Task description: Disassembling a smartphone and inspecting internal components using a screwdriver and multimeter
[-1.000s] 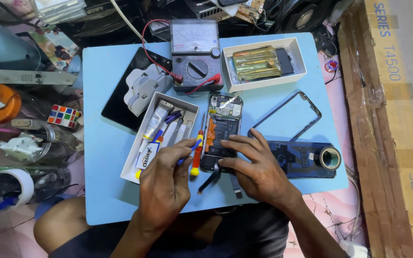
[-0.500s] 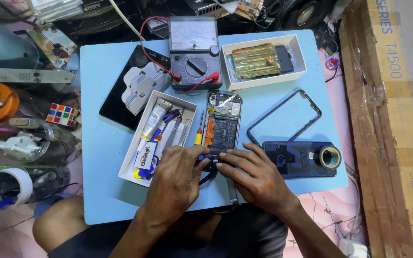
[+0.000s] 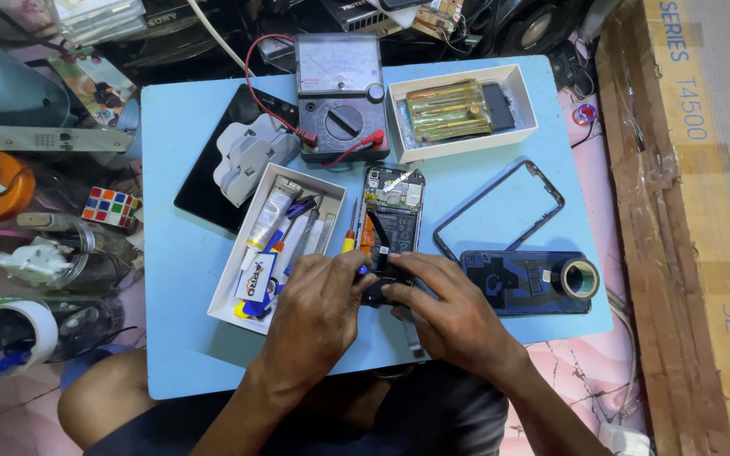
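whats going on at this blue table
A person has both hands on the lower end of an opened phone lying on the blue table. The left hand and right hand meet over it. A multimeter, a tool tray and a loose phone frame lie around.

Bright even light, soft shadows, sharp focus, mild edge distortion

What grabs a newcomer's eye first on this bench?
The opened black smartphone with its circuit board bare, at the centre of the light-blue table; the left hand and right hand meet over its near end. Behind it stands a grey analogue multimeter with red leads, and to the left an open white tray of tubes and tools.
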